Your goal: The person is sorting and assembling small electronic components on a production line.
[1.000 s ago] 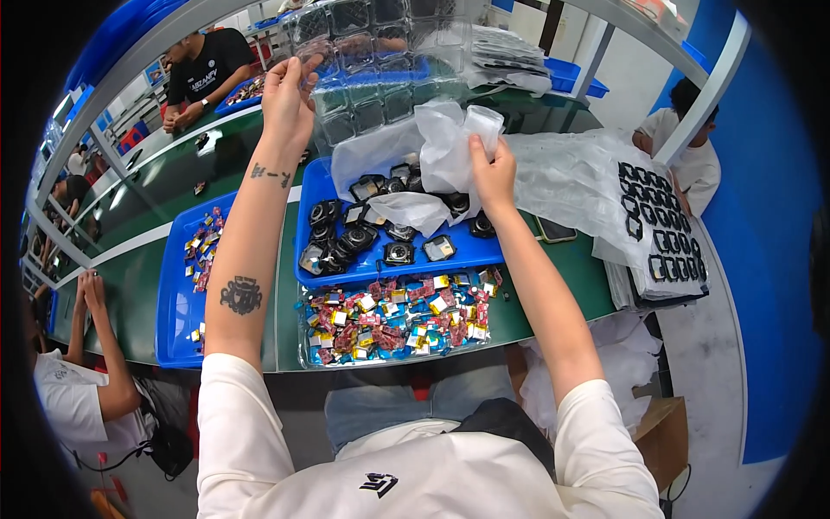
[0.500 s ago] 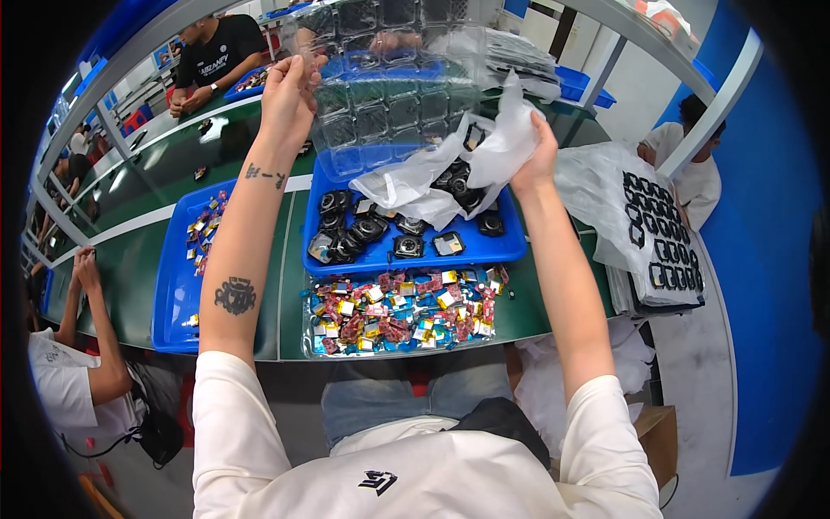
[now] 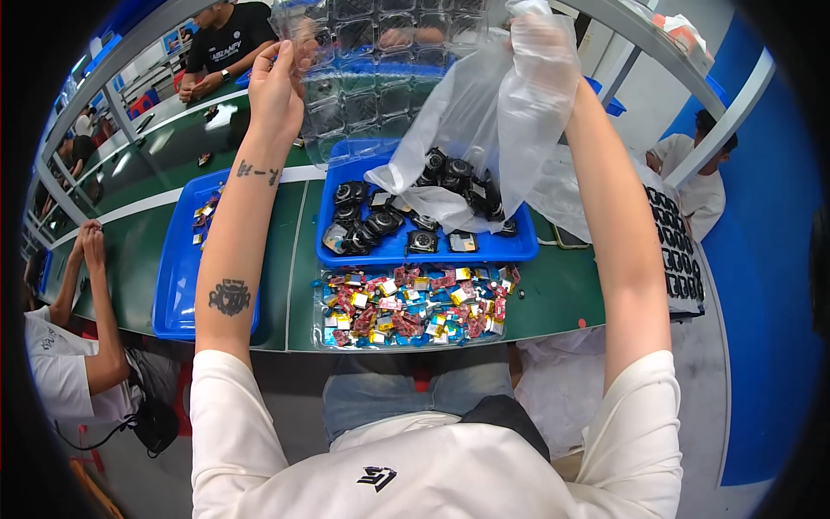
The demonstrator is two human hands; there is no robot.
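My left hand (image 3: 277, 95) pinches the left edge of a clear plastic tray (image 3: 354, 108) with square pockets, which is held tilted up. Higher on the right, my right hand (image 3: 546, 60) is closed on a thin, translucent white plastic sheet (image 3: 527, 130), partly covered by it. The sheet's lower folds hang down into a blue bin (image 3: 380, 259). Black watch cases (image 3: 385, 221) lie loose in that bin, some hidden behind the sheet. In front of it, a clear tray is heaped with small circuit boards and yellow-and-silver parts (image 3: 406, 307).
Left of my forearm stands another blue bin (image 3: 177, 285) holding similar small parts. A stack of trays with black frames (image 3: 679, 246) stands at the right end of the green bench (image 3: 562, 303). A metal frame (image 3: 731, 108) rises there. Other people sit left, across and at the right.
My right hand has risen and moved right, drawing the white sheet up and stretching it taller. My left hand stays on the clear tray, shifted slightly. The view has shifted a little.
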